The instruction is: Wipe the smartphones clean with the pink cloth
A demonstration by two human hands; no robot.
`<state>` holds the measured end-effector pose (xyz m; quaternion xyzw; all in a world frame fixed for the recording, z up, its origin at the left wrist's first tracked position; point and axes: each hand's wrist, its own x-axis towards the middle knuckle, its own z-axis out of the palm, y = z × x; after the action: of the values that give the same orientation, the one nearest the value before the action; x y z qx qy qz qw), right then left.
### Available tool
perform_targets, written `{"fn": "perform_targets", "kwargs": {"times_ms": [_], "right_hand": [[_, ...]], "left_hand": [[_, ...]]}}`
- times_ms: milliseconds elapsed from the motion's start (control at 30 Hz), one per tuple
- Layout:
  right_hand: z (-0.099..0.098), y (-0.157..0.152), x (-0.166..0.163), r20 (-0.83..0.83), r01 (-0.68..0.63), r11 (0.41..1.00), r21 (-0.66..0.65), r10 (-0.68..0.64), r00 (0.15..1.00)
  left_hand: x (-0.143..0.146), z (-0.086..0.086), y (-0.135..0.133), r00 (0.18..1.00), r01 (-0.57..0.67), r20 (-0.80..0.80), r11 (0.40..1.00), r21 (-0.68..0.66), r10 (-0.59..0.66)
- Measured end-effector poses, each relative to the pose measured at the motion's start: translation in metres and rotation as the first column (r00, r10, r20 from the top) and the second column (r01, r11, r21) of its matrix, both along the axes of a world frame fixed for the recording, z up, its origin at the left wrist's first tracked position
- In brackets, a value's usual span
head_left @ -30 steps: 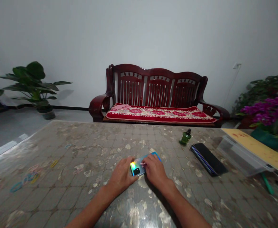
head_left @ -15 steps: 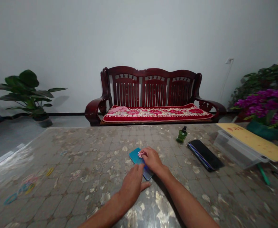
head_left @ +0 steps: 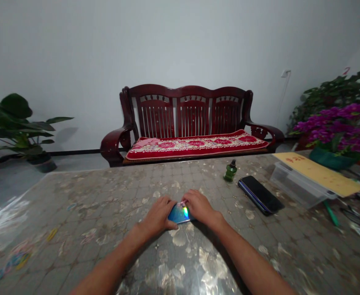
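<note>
- One left hand (head_left: 158, 215), thumb and fingers closed on the left end of one blue phone (head_left: 176, 215).
- One right hand (head_left: 199, 208) pinches one small pink piece (head_left: 183, 203), partly hidden, at the phone.
- Phone located between both hands, over the surface (head_left: 127, 196).
- Rightward, apart: one green bottle (head_left: 229, 172), one black slab (head_left: 261, 194).
- Farther right: one clear box (head_left: 297, 188), one yellow sheet (head_left: 318, 174) atop.

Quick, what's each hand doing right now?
Left hand: holding the left end of the blue phone.
Right hand: closed, pinching a small pinkish wad at the phone.
</note>
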<state>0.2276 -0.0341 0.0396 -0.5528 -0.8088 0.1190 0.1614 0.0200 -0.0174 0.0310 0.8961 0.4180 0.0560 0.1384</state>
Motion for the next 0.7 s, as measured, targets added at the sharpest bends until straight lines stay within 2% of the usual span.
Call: {"fn": "perform_targets", "kwargs": {"times_ms": [100, 233, 367, 567, 700], "right_hand": [[0.005, 0.002, 0.003, 0.102, 0.004, 1.000, -0.009, -0.003, 0.995], [0.015, 0.005, 0.018, 0.194, 0.095, 0.995, -0.038, -0.086, 0.977], [0.016, -0.008, 0.028, 0.174, 0.121, 0.992, -0.023, -0.116, 0.978], [0.003, -0.038, 0.026, 0.114, 0.099, 0.994, 0.036, -0.103, 0.988], [0.007, -0.039, 0.020, 0.129, 0.136, 0.990, 0.033, -0.139, 0.982]], "left_hand": [[-0.001, -0.003, -0.005, 0.999, -0.038, 0.016, 0.999, -0.008, 0.038], [0.000, -0.003, -0.009, 0.997, -0.078, 0.001, 0.997, -0.015, 0.078], [0.003, 0.001, -0.012, 0.995, -0.092, -0.027, 0.996, -0.023, 0.091], [0.005, 0.008, -0.016, 0.994, -0.098, -0.045, 0.995, -0.028, 0.096], [0.006, 0.008, -0.016, 0.994, -0.100, -0.055, 0.995, -0.024, 0.099]]}}
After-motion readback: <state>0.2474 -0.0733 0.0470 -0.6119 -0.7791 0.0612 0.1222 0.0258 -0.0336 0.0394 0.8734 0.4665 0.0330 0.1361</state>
